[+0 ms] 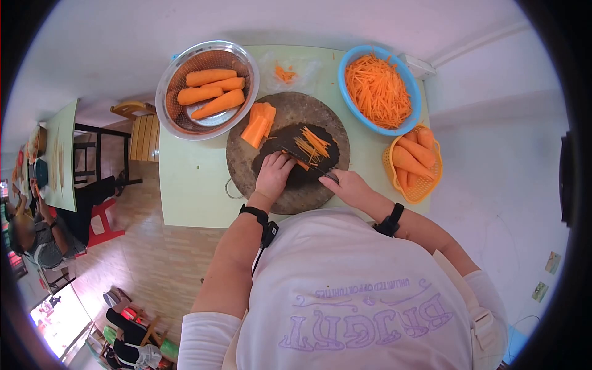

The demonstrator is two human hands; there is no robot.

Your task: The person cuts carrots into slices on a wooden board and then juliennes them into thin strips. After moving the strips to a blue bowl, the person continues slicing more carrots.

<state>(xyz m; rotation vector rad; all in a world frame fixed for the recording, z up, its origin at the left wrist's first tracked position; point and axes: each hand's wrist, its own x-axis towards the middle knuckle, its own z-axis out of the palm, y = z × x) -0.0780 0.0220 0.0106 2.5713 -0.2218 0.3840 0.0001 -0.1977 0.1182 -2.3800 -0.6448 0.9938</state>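
My right hand (353, 187) is wrapped round the dark handle of a kitchen knife (332, 177). Its blade slants up and left across the round, dark-centred chopping board (330, 114). With curled fingers, my left hand (273, 177) presses a piece of carrot (303, 165) on the board, right beside the blade; most of that piece is hidden. Cut carrot strips (313, 143) lie just beyond the knife. Thick carrot slices (259, 124) rest together at the board's upper left.
A metal basin (165, 111) holding several peeled carrots overlaps the board's left. Behind it lies a plastic bag (303, 75) with carrot scraps. To the right stand a blue bowl (346, 102) of carrot shreds and a yellow basket (414, 192) of carrots. Other people sit at left.
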